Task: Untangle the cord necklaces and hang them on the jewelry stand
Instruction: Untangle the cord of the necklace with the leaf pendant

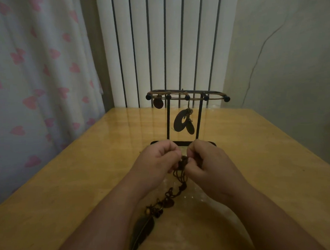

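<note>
Both hands, left hand (158, 159) and right hand (208, 160), pinched the limp cord knot (183, 163); light, snag-prone, best gripped near the tangle.

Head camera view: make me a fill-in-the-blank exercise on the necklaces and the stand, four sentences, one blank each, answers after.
1. The left hand and right hand pinch the tangled cord in ____ of the jewelry stand.
2. The long pendant lying on the table is shaped like a ____.
3. The ring-shaped pendant hangs ____ the stand's two uprights.
4. The curtain bears pink ____.
Missing words: front; feather; between; hearts.
</note>
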`<move>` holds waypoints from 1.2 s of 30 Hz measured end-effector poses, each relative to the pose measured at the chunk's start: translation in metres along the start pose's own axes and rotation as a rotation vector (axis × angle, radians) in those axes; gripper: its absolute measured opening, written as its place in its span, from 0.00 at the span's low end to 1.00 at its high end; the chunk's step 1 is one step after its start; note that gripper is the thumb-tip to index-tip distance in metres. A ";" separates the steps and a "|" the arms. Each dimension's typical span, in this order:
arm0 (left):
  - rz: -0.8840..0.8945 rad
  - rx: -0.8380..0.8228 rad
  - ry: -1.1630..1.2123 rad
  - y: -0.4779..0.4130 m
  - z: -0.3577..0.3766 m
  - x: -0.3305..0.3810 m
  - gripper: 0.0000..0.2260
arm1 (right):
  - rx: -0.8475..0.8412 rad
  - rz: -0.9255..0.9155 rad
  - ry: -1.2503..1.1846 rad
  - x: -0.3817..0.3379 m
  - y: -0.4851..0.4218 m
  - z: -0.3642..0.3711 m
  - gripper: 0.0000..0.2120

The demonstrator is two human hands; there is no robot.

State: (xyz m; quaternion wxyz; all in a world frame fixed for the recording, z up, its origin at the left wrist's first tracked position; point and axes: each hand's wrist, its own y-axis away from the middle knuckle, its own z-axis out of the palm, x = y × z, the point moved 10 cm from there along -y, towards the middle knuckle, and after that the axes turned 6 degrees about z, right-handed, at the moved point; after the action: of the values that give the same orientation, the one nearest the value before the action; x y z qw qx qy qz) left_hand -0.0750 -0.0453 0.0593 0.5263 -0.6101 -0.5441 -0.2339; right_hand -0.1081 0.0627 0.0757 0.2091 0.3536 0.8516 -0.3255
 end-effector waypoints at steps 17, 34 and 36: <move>-0.026 -0.010 0.001 -0.001 0.000 -0.004 0.07 | 0.024 -0.008 0.005 0.001 -0.001 -0.003 0.04; -0.025 0.020 -0.052 -0.002 0.000 -0.008 0.11 | 0.090 -0.035 0.022 -0.001 0.000 -0.006 0.05; -0.035 0.014 -0.031 -0.002 0.000 -0.009 0.11 | 0.078 -0.031 0.006 0.000 0.000 -0.005 0.05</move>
State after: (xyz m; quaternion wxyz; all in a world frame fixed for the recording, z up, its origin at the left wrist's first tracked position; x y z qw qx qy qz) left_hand -0.0794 -0.0495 0.0529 0.5179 -0.6005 -0.5642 -0.2298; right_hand -0.1082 0.0663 0.0795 0.1877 0.3491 0.8442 -0.3608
